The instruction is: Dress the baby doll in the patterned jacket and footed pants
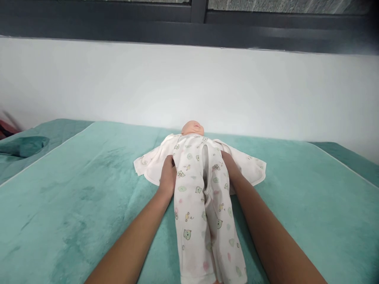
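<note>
A baby doll lies on its back, its head toward the wall. Printed white open-crotch baby pants cover its front from the neck down, with a bit of skin colour at the lower hem. Beneath it a white baby top is spread with both sleeves out to the sides. My left hand grips the left side of the pants near the waist, fingers partly hidden behind the cloth. On the opposite side my right hand holds the pants at the same height, most of its fingers out of sight.
The doll lies on a teal plush cover with pale seams. A white wall rises right behind it, below a dark window frame. At the far left are a bunched teal fold and a dark red item.
</note>
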